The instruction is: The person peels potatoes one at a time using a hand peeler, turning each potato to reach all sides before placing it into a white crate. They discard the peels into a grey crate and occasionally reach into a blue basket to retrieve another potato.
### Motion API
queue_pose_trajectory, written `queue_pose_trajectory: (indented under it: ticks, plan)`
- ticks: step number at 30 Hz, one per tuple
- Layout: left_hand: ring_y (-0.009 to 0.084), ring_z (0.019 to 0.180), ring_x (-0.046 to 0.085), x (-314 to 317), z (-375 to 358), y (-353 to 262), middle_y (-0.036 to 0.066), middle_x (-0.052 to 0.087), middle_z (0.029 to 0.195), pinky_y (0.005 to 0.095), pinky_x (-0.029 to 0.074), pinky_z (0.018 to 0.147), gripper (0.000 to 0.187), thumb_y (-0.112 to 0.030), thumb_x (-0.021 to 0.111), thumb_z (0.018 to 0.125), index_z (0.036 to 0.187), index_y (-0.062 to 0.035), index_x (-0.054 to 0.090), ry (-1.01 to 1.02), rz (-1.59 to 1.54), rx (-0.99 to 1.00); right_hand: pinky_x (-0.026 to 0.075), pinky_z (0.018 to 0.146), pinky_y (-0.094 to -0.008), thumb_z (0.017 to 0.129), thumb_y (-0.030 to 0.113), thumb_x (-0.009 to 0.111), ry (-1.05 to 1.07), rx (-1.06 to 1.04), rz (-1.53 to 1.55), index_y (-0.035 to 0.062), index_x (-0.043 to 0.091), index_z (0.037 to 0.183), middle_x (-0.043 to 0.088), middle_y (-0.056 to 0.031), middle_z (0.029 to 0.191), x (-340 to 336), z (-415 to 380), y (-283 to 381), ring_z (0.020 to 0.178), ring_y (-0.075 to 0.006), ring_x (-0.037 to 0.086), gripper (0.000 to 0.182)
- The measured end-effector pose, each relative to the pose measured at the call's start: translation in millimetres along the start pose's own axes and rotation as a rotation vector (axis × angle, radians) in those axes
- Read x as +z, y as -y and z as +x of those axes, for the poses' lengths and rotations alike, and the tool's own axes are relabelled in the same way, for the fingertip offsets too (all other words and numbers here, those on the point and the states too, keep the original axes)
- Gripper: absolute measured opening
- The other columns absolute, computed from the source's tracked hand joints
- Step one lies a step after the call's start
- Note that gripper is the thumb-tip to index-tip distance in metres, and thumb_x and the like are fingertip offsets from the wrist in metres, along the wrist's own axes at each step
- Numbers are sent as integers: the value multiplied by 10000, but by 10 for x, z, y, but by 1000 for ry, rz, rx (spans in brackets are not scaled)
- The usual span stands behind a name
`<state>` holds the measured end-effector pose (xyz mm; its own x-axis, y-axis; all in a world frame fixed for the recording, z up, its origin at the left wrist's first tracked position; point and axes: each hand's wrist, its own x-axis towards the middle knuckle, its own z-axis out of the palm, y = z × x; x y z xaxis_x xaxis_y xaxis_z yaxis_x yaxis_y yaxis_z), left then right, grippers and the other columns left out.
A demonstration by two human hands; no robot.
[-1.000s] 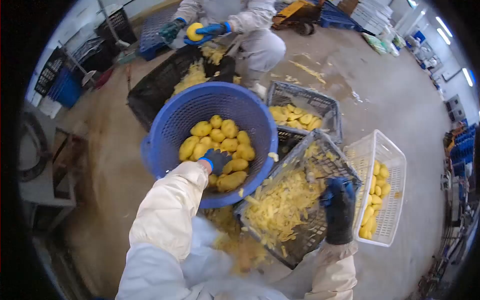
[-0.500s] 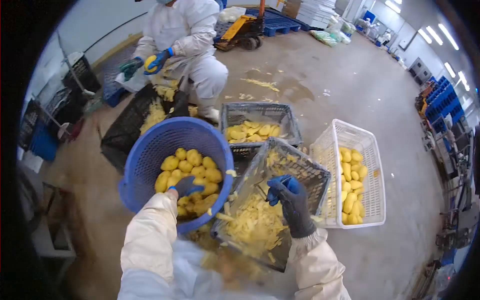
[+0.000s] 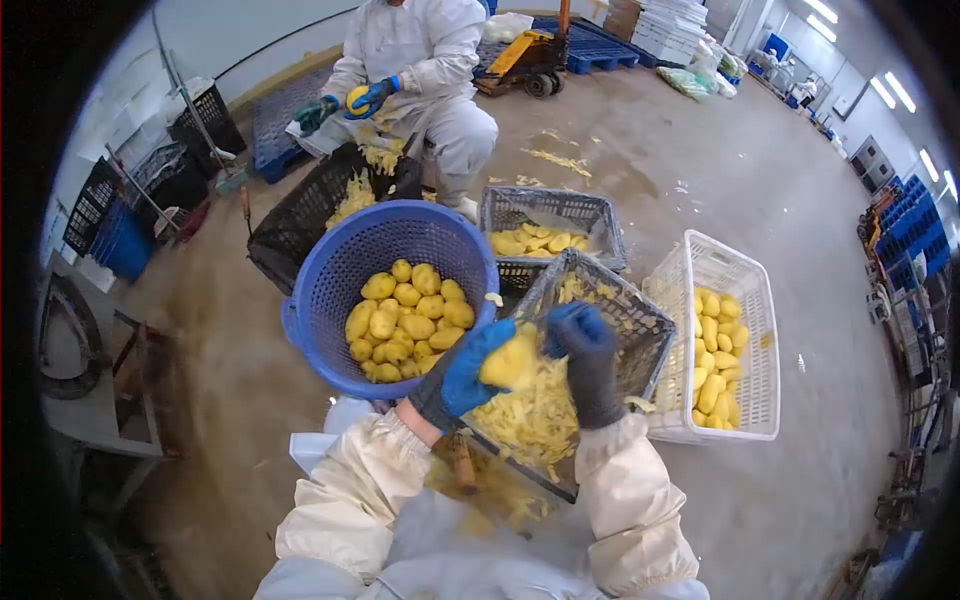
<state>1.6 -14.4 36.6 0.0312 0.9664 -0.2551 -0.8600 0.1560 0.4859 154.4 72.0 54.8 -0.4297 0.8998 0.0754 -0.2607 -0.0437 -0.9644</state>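
My left hand [image 3: 458, 378], in a blue-palmed glove, holds a yellow potato [image 3: 508, 362] in front of my chest. My right hand [image 3: 590, 362], in a dark glove, is curled against the potato's right side; whether it grips anything is hidden. Both hands hover over a tilted grey crate [image 3: 640, 330] full of yellow peelings. To the left, a round blue basket [image 3: 330, 270] holds several potatoes.
A white crate [image 3: 740, 280] with peeled potatoes lies to the right, and a second grey crate [image 3: 590, 210] with potato pieces lies behind. A co-worker in white [image 3: 420, 60] crouches at the back, holding a potato over a black crate [image 3: 290, 230]. Wet concrete floor lies all around.
My left hand has come out of the blue basket with a potato and moved right. My right hand has moved in to meet it above the peelings crate.
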Motion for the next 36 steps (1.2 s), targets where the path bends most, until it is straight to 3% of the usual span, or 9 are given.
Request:
queue_pose_trajectory:
  ticks: [3,7,17,20,23,25,28,32,36]
  plan:
    - [197,854,629,-92,11,73,69,605,1025,338,562,638,397,-316,569,916,1228,-86,484,-8,69,-18,431,566,-230,847,87,618,-260,-55,-99,22,606,880,593,-19,733,-276,159,110,621,-93,543,74]
    - [230,827,633,-94,164,-97,113,624,973,330,562,624,389,-389,569,902,1164,-103,537,-8,-226,-134,442,564,-229,865,153,615,148,-21,-166,32,596,870,592,-34,726,69,-57,29,605,-101,551,123]
    - [288,974,616,-216,120,-2,164,592,1122,426,541,799,571,-477,493,918,1255,-16,481,246,-497,-124,446,561,-237,881,133,607,53,90,-30,7,579,886,569,-33,683,45,-73,134,581,-118,531,129]
    - [280,1025,598,123,-53,-32,158,586,1152,413,500,898,584,-502,499,906,1258,-37,483,107,-12,20,443,571,-229,874,136,617,259,52,-175,11,581,875,568,-24,684,195,-156,149,582,-116,527,130]
    - [286,1049,593,4,-84,109,159,582,1162,392,490,928,581,-513,484,910,1250,-41,485,-85,478,192,457,625,-238,861,164,644,-142,-4,-34,33,585,843,562,-12,708,-252,222,-67,618,-93,519,144]
    - [293,1041,599,-227,172,72,154,583,1162,383,521,881,547,-502,477,917,1251,-68,486,366,-298,-247,458,619,-247,864,157,638,-146,-15,-1,37,593,847,572,-13,731,-332,222,29,628,-93,527,129]
    - [279,935,620,-122,191,121,149,594,1123,401,564,737,504,-474,472,929,1237,-75,497,120,-304,-89,441,582,-233,860,132,643,278,-93,-363,30,605,883,600,-22,750,109,-145,32,641,-101,561,112]
    - [254,913,636,-68,61,131,134,616,1045,416,570,690,414,-397,532,924,1167,-62,525,160,-231,-147,457,596,-234,836,110,671,-224,35,-117,15,609,900,631,-66,769,-337,293,7,650,-124,580,131]
    - [252,890,637,-85,157,60,116,614,1054,411,565,692,417,-385,523,931,1189,-58,519,141,-295,-107,452,598,-226,841,120,670,159,-1,-183,19,604,922,623,-48,763,-60,-63,-102,643,-120,576,145]
